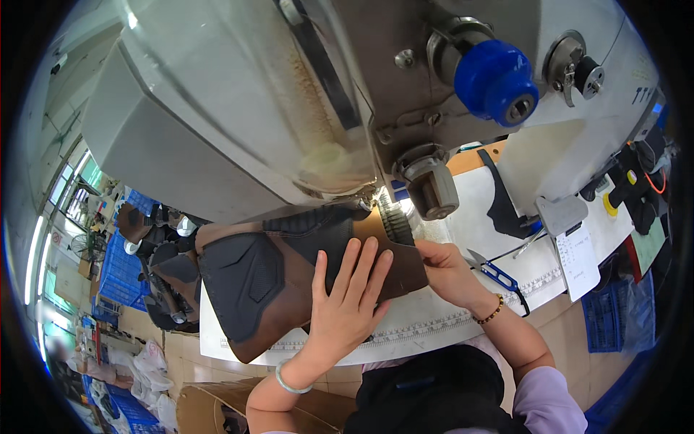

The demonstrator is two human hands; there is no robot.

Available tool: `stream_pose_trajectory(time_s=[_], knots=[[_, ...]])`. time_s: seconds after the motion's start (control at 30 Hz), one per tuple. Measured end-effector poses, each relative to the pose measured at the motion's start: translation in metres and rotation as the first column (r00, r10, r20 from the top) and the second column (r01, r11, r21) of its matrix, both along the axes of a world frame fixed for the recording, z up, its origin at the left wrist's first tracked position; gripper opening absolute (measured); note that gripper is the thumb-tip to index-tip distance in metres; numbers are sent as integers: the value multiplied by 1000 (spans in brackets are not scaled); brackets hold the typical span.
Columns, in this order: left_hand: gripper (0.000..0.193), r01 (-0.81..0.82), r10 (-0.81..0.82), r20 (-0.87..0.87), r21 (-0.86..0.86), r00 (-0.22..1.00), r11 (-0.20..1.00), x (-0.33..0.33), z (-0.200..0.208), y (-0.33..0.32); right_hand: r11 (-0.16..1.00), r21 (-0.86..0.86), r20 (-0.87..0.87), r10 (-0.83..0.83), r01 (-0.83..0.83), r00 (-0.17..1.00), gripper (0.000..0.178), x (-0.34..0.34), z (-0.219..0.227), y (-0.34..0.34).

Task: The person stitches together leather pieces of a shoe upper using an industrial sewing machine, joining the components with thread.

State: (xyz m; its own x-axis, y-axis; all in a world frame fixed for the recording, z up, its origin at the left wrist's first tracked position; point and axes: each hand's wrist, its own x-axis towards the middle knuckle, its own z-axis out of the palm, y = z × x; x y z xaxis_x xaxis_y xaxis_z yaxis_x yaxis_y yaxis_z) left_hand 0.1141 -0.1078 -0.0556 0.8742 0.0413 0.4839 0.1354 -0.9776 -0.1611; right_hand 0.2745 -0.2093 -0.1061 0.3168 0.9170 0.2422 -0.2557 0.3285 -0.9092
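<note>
A brown and black leather boot upper (289, 293) lies on the white table under the head of a sewing machine (217, 108). Its far edge reaches the lit stitching area, where the machine head hides the needle. My left hand (345, 311) rests flat on the upper with fingers spread, pressing on its brown and black panels. At the right end of the piece, my right hand (450, 275) pinches the brown edge between thumb and fingers. Just right of that hand lies a blue-handled cutting tool (499, 273) with a pointed blade.
A ruler strip (426, 329) runs along the table's near edge. A black cut piece (501, 199) lies at the right, near a white card (577, 260). More dark uppers (170, 278) are heaped at the left. Blue crates (123, 271) and a cardboard box (206, 405) stand below.
</note>
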Motion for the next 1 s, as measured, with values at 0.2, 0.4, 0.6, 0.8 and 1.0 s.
stream_pose_trajectory(time_s=[0.2,0.4,0.6,0.8,1.0], knots=[[79,-15,15,5,-2,1000,1000,0,2,-1,999,-24,84,23,-22,996,25,3,4,-2],[80,-27,27,-33,2,999,1000,-2,8,-1,991,38,-181,135,-130,974,29,-2,20,-17],[82,-81,80,-40,-7,996,997,0,4,-9,1000,2,-123,-4,4,992,30,-14,11,-10],[89,-109,108,-8,-13,994,994,7,12,-12,991,63,-203,-100,115,974,29,-25,12,-4],[92,-71,70,-18,-78,997,994,5,16,-10,989,36,-233,-131,144,964,27,-30,19,-9]])
